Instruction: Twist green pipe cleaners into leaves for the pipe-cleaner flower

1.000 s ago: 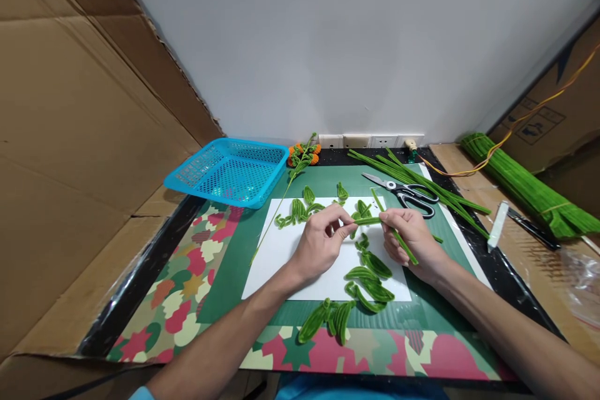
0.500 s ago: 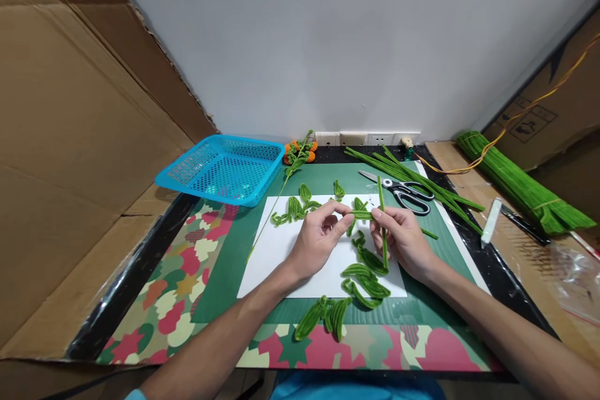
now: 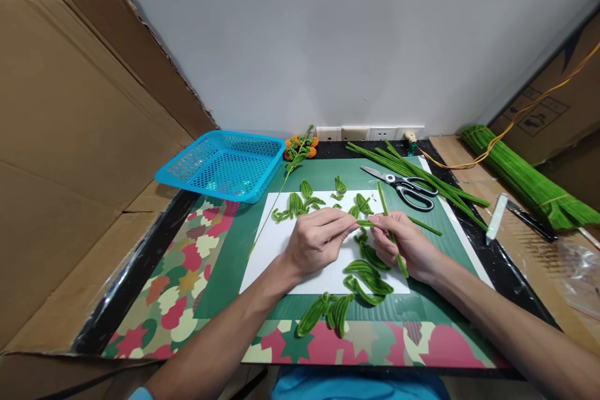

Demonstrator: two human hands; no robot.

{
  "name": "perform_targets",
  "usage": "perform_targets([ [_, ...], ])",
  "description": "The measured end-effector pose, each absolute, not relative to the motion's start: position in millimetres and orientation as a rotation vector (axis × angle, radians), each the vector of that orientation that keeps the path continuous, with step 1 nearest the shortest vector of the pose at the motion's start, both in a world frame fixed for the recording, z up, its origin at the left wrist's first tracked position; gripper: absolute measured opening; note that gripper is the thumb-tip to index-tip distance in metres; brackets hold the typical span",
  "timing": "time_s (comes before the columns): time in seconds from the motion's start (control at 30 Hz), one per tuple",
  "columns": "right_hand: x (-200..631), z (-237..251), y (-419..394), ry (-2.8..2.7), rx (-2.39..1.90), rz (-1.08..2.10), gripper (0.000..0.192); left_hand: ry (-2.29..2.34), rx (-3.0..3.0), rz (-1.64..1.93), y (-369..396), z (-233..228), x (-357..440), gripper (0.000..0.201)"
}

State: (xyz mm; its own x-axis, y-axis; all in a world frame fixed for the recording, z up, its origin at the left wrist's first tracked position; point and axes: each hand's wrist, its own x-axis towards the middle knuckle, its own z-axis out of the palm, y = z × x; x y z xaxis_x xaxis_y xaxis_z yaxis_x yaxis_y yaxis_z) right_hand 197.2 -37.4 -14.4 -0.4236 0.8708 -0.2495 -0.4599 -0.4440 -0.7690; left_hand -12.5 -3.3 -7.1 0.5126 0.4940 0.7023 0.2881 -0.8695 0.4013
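Both hands meet over the white sheet (image 3: 281,256) in the middle of the worktop (image 3: 140,262). The left hand (image 3: 315,242) pinches one end of a green pipe cleaner (image 3: 389,225) between thumb and fingertips; the right hand (image 3: 403,244) pinches the same pipe cleaner just beside it, with the long end running through its fingers toward the near right. Folded green leaves (image 3: 365,272) lie on the sheet below the hands. Scissors (image 3: 403,189) lie farther off to the right, and a blue basket (image 3: 225,164) sits at the far left.
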Motion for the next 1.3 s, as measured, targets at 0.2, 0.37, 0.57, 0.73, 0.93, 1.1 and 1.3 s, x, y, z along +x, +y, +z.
perform_targets([
  [0.2, 198, -14, -37, -0.816, -0.837, 1.951, 0.059, 0.673, 2.562, 1.195, 0, -7, -15, 0.015],
  [0.37, 200, -15, -34, -0.906, -0.877, 1.783, 0.047, 0.844, 2.068, 1.063, -6, 4, -5, 0.020],
  [0.57, 201, -15, -34, -1.205, -1.004, 1.477, 0.049, 0.888, 1.551, 0.831, -10, 5, 1, 0.037],
  [0.73, 200, -11, -35, -1.322, -1.008, 1.442, 0.054, 0.911, 1.482, 0.844, -9, 4, 1, 0.037],
  [0.93, 202, -2, -38, -1.345, -0.995, 1.488, 0.052, 0.926, 1.541, 0.961, -14, 6, 5, 0.032],
  [1.1, 202, -3, -37, -1.278, -1.022, 1.467, 0.051, 0.930, 1.515, 0.957, -15, 3, 5, 0.032],
  [1.3, 208, -4, -31, -1.203, -1.053, 1.244, 0.044, 0.976, 1.481, 1.077, -12, 9, 3, 0.028],
])
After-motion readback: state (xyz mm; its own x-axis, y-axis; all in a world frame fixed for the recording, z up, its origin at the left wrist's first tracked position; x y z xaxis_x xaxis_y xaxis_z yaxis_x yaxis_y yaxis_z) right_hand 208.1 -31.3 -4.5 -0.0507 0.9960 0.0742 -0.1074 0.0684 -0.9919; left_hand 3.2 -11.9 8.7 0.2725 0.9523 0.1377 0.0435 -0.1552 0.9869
